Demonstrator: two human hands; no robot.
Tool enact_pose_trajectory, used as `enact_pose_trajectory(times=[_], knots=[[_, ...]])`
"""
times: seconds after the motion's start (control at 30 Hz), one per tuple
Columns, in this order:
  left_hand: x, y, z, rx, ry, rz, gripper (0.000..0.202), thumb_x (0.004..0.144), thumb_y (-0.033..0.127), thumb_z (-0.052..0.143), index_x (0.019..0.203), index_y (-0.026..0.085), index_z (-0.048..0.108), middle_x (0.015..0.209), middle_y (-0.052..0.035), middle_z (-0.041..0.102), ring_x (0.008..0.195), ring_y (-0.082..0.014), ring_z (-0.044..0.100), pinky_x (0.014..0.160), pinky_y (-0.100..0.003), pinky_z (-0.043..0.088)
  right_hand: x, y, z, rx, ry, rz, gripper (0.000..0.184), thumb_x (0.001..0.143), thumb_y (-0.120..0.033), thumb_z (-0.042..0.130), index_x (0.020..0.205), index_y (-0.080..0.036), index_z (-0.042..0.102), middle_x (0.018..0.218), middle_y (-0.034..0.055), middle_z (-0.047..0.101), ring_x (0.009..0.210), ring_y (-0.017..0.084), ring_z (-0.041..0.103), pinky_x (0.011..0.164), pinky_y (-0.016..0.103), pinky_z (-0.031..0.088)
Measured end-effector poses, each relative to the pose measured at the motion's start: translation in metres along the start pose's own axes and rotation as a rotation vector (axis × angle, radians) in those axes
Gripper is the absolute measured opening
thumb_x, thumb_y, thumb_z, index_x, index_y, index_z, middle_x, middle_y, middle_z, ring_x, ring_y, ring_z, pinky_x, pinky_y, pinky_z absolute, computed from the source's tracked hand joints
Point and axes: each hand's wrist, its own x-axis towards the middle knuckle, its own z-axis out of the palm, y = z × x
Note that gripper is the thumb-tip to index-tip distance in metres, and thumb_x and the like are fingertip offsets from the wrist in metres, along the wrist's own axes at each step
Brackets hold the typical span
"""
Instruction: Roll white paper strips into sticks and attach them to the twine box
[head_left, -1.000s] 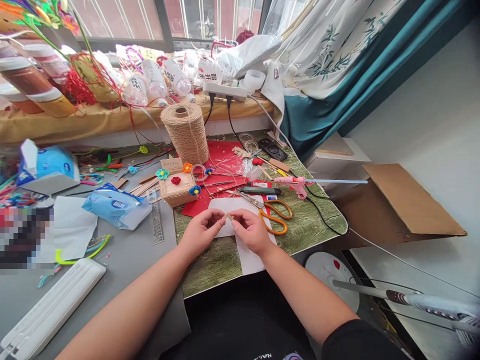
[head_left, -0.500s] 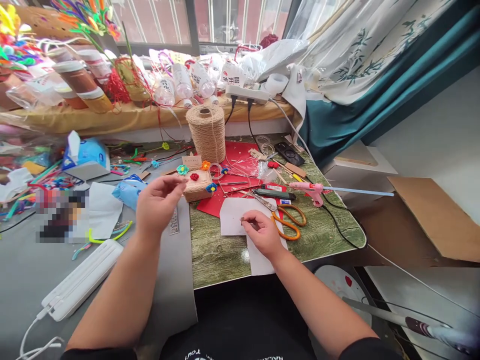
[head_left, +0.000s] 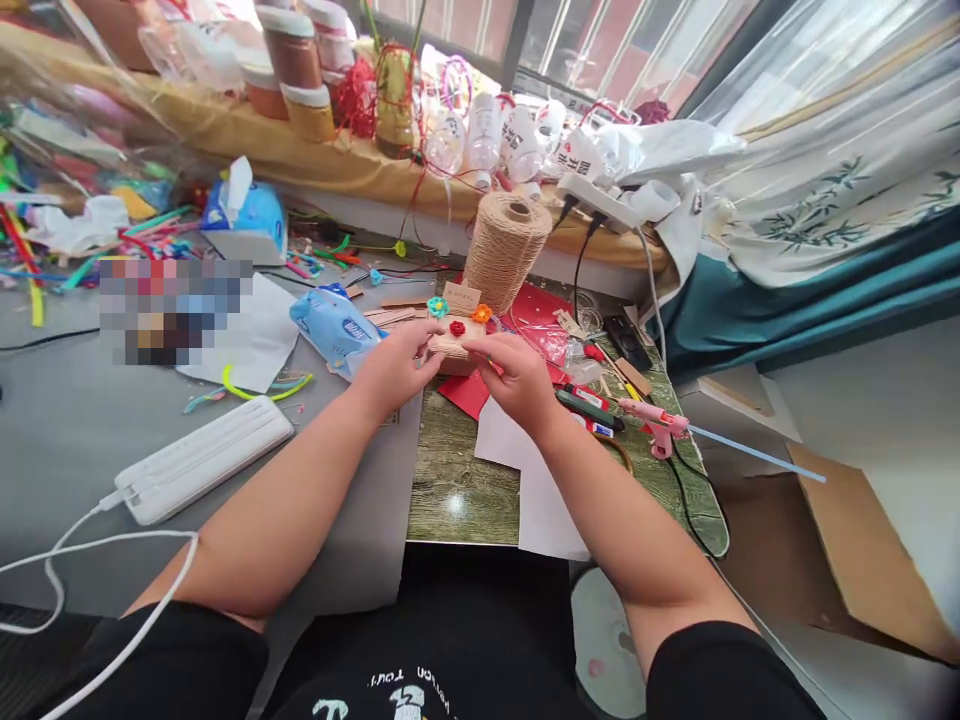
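A small box wrapped in twine [head_left: 450,346] stands on the table between my two hands. On it are a red flower [head_left: 457,328], a teal flower [head_left: 437,307], an orange flower [head_left: 481,314] and a small tan card [head_left: 461,297]. My left hand [head_left: 400,368] has its fingers and thumb closed at the box's left side, seemingly gripping it. With fingertips pinched together, my right hand [head_left: 519,382] is at the box's right front corner. Whatever lies between those fingertips is hidden. White paper [head_left: 551,510] lies below my right hand.
A twine spool [head_left: 506,250] stands behind the box. To the right lie a pink glue gun [head_left: 660,425] and a dark green cutter [head_left: 589,408]. Scissors are mostly hidden by my right arm. Left are a blue wipes pack [head_left: 337,330] and a white power strip [head_left: 206,460].
My right hand has moved from over the white paper, where it pinched a small brown piece, to the box. My left hand has come against the box's side. The view has turned left.
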Motion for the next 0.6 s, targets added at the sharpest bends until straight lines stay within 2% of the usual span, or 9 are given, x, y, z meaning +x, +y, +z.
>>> enact_pose_trajectory(times=[0.07, 0.17, 0.33, 0.6], knots=[[0.001, -0.004, -0.002, 0.033, -0.074, 0.046, 0.03, 0.092, 0.026, 0.057, 0.121, 0.026, 0.065, 0.096, -0.0021, 0.066, 0.082, -0.0189, 0.056, 0.074, -0.031, 0.043, 0.007, 0.007, 0.007, -0.046, -0.027, -0.062, 0.028, 0.101, -0.02, 0.055, 0.121, -0.029, 0.071, 0.109, 0.0069, 0.075, 0.102, 0.023, 0.068, 0.09, 0.04, 0.055], [0.002, -0.009, -0.002, 0.06, -0.102, 0.069, 0.022, 0.093, 0.027, 0.056, 0.11, 0.025, 0.07, 0.09, -0.002, 0.067, 0.082, -0.02, 0.057, 0.071, -0.031, 0.041, 0.01, 0.011, 0.012, -0.102, -0.053, -0.082, 0.028, 0.101, -0.02, 0.055, 0.122, -0.029, 0.071, 0.11, 0.0066, 0.076, 0.099, 0.023, 0.069, 0.088, 0.04, 0.056], [0.001, -0.011, 0.001, 0.09, -0.078, 0.078, 0.016, 0.094, 0.026, 0.057, 0.101, 0.022, 0.07, 0.086, -0.0028, 0.066, 0.08, -0.0201, 0.057, 0.067, -0.031, 0.038, 0.009, 0.014, 0.01, -0.157, -0.074, -0.03, 0.025, 0.1, -0.023, 0.056, 0.12, -0.029, 0.071, 0.105, 0.0067, 0.077, 0.096, 0.025, 0.069, 0.088, 0.042, 0.056], [0.001, -0.011, 0.002, 0.1, -0.071, 0.077, 0.012, 0.093, 0.028, 0.059, 0.095, 0.02, 0.067, 0.08, -0.0021, 0.063, 0.075, -0.0191, 0.055, 0.064, -0.031, 0.036, 0.005, 0.016, 0.012, -0.18, -0.052, -0.051, 0.026, 0.1, -0.021, 0.056, 0.12, -0.028, 0.071, 0.11, 0.0077, 0.077, 0.098, 0.025, 0.069, 0.09, 0.043, 0.055]])
